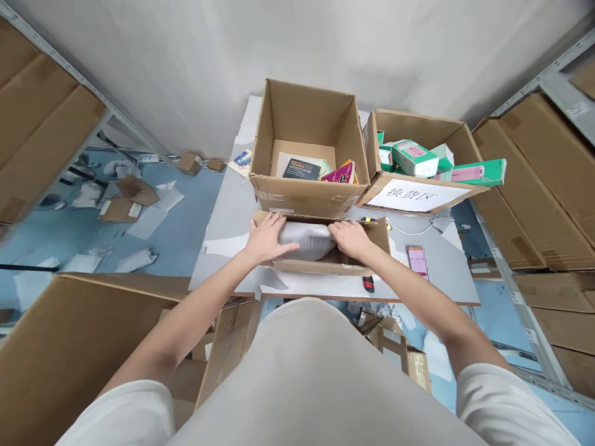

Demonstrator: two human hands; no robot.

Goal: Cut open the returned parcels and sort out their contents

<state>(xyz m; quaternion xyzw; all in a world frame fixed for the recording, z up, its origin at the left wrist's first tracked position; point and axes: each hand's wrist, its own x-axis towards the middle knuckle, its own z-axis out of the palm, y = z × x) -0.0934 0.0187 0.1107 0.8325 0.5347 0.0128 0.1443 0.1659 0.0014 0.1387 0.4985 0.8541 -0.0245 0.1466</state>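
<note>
A long, narrow cardboard box lies open near the front of the table. Inside it is a bulky package in greyish, see-through plastic; its contents are not clear. My left hand rests over the box's left end, fingers apart and the thumb stretched across the package. At the package's right end, my right hand has its fingers curled in and pinching the wrapping. Part of those fingertips is hidden.
Behind stands a larger carton with books. To its right, another carton holds green boxes. A phone and a black-and-red object lie on the table. A big open carton is at lower left.
</note>
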